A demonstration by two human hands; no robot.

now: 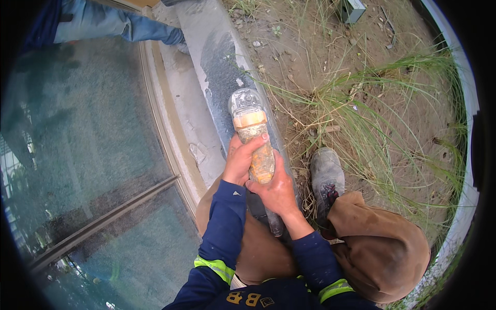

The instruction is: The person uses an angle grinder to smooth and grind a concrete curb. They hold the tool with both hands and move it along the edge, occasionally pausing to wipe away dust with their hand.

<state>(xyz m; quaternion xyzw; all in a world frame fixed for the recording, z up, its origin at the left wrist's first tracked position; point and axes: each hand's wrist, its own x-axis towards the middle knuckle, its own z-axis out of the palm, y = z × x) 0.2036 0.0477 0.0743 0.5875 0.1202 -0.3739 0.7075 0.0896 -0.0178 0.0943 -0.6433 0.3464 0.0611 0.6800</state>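
Both of my hands are wrapped round an angle grinder [251, 120], its orange body caked with pale dust. My left hand [238, 161] closes on the left side of the body, thumb lying across the top. From the right and nearer to me, my right hand [276, 188] grips the rear of the body. The round head of the grinder points away from me over a grey concrete ledge [216, 62], which has a dark patch under the tool. Whether the disc touches the surface, I cannot tell. A dark cord or handle end [274, 223] shows below my right hand.
Large dusty glass panes [88, 113] in a metal frame [108, 222] run along the left. Another person's jeans-clad leg [124, 26] is at the far left. Right of the ledge lie sandy soil [289, 67], tall grass [361, 98] and my dusty shoe [327, 173]. A grey box-like piece [352, 11] stands far right.
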